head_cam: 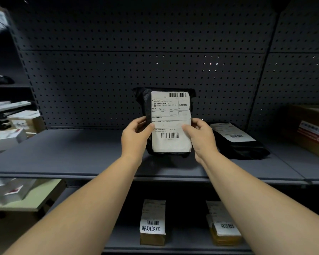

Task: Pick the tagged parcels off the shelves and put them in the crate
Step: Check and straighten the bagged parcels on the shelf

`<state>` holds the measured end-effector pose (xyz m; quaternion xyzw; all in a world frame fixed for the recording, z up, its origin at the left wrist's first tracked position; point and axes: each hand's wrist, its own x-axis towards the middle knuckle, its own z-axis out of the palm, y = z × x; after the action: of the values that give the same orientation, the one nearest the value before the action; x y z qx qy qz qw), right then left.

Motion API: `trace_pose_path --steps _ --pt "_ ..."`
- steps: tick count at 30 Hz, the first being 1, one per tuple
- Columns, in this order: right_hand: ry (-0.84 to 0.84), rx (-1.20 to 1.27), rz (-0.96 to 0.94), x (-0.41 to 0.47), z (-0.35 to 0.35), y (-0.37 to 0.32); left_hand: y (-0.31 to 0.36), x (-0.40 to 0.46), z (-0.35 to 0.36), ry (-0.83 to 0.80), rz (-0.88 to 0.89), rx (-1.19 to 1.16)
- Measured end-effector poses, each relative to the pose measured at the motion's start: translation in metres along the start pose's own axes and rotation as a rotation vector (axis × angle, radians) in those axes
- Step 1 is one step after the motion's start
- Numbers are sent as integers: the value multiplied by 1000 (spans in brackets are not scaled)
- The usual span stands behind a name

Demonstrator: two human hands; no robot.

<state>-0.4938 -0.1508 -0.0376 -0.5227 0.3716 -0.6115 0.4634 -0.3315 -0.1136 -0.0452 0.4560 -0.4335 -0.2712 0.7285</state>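
I judge I am checking this black parcel [166, 122] for its tag, so I should keep it upright, label [170, 122] facing me, thumbs clear of the barcodes. My left hand [136, 134] grips the parcel's left edge, thumb on the label; my right hand [201, 137] grips its right edge likewise. The parcel sits between them, above the shelf [72, 151]. To the parcel's right another black parcel [238, 140] lies flat. No crate is in view.
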Motion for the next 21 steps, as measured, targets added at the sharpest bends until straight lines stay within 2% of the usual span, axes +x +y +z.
trace_pose_path --steps 5,16,21 --pt "-20 -57 98 9 7 -9 6 11 -3 9 -61 54" --pt "-19 -280 437 36 36 -1 9 44 -20 -8 -344 275" --pt "-29 -298 476 41 42 9 -3 52 -25 -28 -435 307"
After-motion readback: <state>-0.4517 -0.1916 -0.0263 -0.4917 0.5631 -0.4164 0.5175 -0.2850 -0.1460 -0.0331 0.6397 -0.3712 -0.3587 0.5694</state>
